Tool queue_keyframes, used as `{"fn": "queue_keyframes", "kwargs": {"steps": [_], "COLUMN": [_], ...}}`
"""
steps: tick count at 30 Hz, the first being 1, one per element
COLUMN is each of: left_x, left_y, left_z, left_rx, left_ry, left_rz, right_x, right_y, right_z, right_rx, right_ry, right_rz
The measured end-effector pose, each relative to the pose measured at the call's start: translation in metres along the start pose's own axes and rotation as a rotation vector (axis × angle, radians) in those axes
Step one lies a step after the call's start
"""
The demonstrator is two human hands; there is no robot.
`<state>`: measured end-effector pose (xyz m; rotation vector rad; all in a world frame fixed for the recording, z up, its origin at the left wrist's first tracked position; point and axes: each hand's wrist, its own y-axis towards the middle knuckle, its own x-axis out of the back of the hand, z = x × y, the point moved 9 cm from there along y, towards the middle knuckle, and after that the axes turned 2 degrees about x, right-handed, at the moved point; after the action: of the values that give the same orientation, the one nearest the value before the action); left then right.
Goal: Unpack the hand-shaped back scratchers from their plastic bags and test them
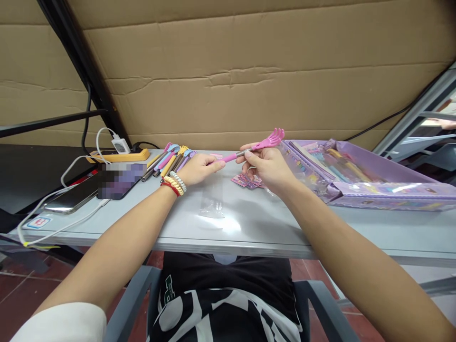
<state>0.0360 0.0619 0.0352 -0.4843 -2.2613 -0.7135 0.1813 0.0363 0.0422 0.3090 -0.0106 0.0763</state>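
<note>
A pink telescopic back scratcher (272, 139) with a hand-shaped head and a short metal shaft lies between my two hands above the table. My left hand (195, 170) is closed on its pink handle. My right hand (270, 166) pinches the metal shaft just below the head. Under the left hand, a clear plastic bag (212, 205) lies flat on the table. Several small pink printed cards (247, 181) are piled below the right hand. Beyond my left wrist lies a row of back scratchers (171, 160) with coloured handles and metal shafts.
An open purple box (392, 194) with several wrapped items stands at the right. At the left lie two phones (123, 181), white cables and a yellow power strip (138, 155) with a charger (120, 144). Cardboard (231, 95) walls off the table's back.
</note>
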Motion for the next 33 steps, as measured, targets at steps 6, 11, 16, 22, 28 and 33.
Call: {"fn": "queue_keyframes", "kwargs": {"steps": [6,11,16,22,28,33], "left_x": [-0.001,-0.002,-0.003,-0.004,-0.002,0.001], "left_y": [0.000,-0.001,0.001,0.002,0.003,0.001], "left_z": [-0.002,-0.004,-0.007,-0.009,-0.003,0.001], "left_rx": [-0.034,-0.054,-0.071,-0.053,-0.044,-0.043], "left_ry": [-0.028,-0.085,-0.120,-0.126,-0.105,-0.071], "left_rz": [0.010,0.035,0.043,0.034,0.030,0.013], "right_x": [0.003,0.009,0.010,0.014,0.017,0.016], "right_y": [0.000,0.001,0.002,-0.001,-0.002,-0.003], "right_z": [0.003,0.006,0.013,0.025,0.031,0.026], "right_rx": [0.100,0.170,0.193,0.249,0.268,0.236], "right_ry": [0.012,0.080,0.101,0.082,0.041,0.099], "right_rz": [-0.012,-0.057,-0.053,-0.052,-0.066,-0.060]}}
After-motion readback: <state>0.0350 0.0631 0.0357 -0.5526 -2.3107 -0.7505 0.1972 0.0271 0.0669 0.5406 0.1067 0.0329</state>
